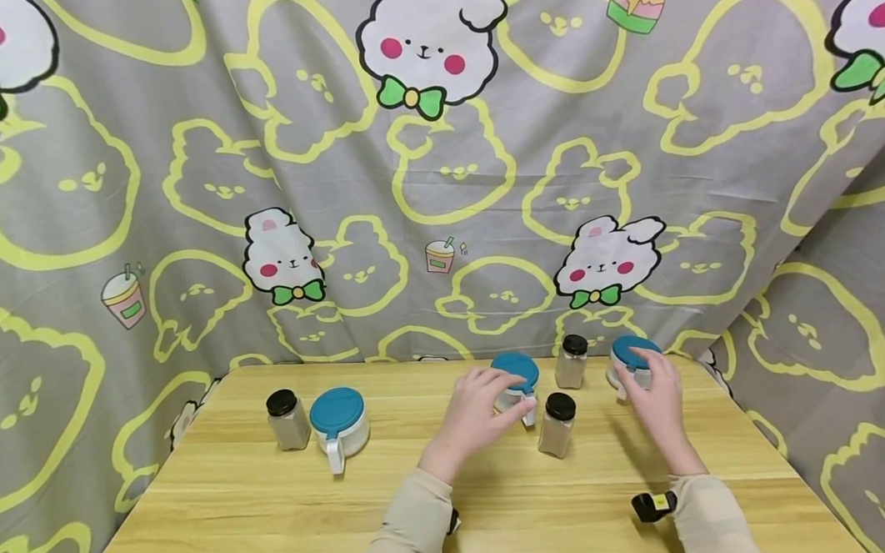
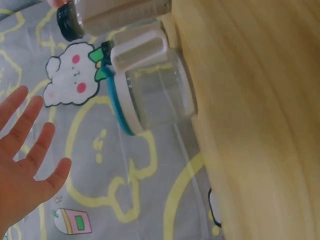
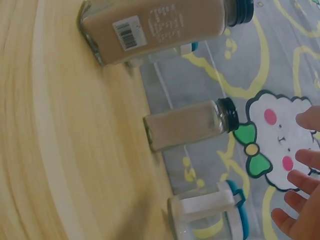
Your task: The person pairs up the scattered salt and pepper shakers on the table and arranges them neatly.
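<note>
My left hand hovers with spread fingers in front of a clear jar with a blue lid and white handle, overlapping it in the head view. The left wrist view shows that hand apart from the jar, holding nothing. Fingers loosely bent, my right hand is at the far-right blue-lidded jar. In the right wrist view a gap separates this hand from the jar. Between the hands stand two black-capped square spice jars, the nearer one and the farther one, both filled with brownish powder.
On the left of the wooden table, another black-capped spice jar stands beside a third blue-lidded jar, its handle facing the front. A grey patterned curtain hangs behind the table's back edge and along its sides.
</note>
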`<move>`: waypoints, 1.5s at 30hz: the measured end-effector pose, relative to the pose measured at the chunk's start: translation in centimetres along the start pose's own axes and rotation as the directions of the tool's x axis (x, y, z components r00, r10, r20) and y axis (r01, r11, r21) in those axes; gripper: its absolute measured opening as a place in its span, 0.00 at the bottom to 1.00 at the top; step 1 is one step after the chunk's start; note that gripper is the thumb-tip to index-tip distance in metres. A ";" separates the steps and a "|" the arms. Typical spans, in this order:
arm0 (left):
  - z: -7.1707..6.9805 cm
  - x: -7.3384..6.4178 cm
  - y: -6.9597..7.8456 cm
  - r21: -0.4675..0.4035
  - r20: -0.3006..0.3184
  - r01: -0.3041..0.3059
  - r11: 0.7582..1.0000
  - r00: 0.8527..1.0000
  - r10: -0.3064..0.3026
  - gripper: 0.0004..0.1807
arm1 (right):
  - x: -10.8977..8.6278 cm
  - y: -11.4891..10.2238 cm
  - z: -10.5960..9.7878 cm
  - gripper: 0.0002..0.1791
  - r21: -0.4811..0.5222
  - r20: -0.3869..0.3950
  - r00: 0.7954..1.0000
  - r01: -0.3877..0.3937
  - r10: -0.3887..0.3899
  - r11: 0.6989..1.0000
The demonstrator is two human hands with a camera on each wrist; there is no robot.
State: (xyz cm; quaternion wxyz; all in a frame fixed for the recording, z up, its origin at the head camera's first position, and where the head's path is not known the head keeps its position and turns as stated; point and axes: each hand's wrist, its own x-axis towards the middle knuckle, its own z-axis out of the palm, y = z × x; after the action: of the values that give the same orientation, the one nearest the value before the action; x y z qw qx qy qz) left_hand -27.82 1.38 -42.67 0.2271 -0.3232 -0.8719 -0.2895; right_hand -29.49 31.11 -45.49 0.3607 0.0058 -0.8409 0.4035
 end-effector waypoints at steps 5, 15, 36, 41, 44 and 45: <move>0.8 0.3 0.1 0.003 0.031 0.022 1.000 0.999 -0.022 0.23 | 0.1 1.0 0.0 0.27 -0.021 0.014 0.998 -0.063 0.063 0.998; 1.8 0.6 0.3 0.011 0.087 0.047 0.999 0.995 -0.048 0.29 | 0.2 2.3 0.6 0.44 -0.088 0.048 0.958 -0.278 0.283 0.957; 3.3 1.8 0.5 0.175 0.252 0.040 0.984 0.964 -0.083 0.40 | 2.3 4.6 2.5 0.66 -0.200 -0.026 0.839 -0.537 0.543 0.819; 3.5 2.3 0.5 0.212 0.269 0.018 0.977 0.960 -0.076 0.41 | 2.8 5.2 2.9 0.66 -0.216 -0.015 0.829 -0.549 0.559 0.808; 3.8 2.5 0.4 0.236 0.289 0.012 0.972 0.954 -0.081 0.41 | 2.9 5.3 3.1 0.65 -0.209 -0.014 0.824 -0.556 0.566 0.805; 3.9 2.5 0.3 0.244 0.296 0.012 0.970 0.951 -0.087 0.41 | 3.0 5.3 3.2 0.66 -0.207 -0.013 0.823 -0.557 0.567 0.804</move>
State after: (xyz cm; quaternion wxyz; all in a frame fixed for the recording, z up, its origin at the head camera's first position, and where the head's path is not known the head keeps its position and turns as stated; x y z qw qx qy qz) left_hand -30.12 5.21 -43.92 0.1199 -0.3122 -0.9327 -0.1348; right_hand -35.18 33.30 -48.56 0.2028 -0.2701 -0.8498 0.4048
